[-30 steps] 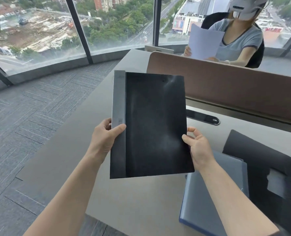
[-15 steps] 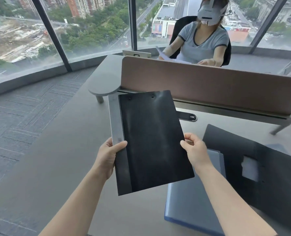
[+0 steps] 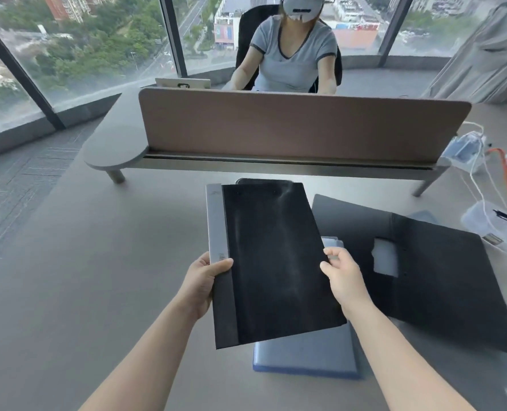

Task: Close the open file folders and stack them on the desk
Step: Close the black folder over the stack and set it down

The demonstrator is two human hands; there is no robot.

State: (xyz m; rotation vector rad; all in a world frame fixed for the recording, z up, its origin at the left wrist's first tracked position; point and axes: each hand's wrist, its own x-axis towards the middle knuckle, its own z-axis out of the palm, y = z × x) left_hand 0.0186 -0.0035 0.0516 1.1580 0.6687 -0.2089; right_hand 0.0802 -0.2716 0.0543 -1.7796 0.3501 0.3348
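A closed black folder (image 3: 273, 259) with a grey spine strip is held in the air above the desk (image 3: 98, 277). My left hand (image 3: 202, 283) grips its spine edge and my right hand (image 3: 339, 277) grips its right edge. Under it a closed blue folder (image 3: 308, 354) lies flat on the desk, partly hidden by the black one. To the right, a second black folder (image 3: 442, 280) lies open on the desk, with a pale label on its inner flap.
A brown divider panel (image 3: 299, 126) crosses the desk behind the folders; a person sits beyond it. White and orange cables (image 3: 483, 185) and a clear plastic bag (image 3: 495, 223) lie at the right. The desk's left edge drops to grey carpet (image 3: 18, 191).
Both hands have carried the closed black folder down and to the right, so that it now hovers over the blue folder. My view has swung right toward the divider.
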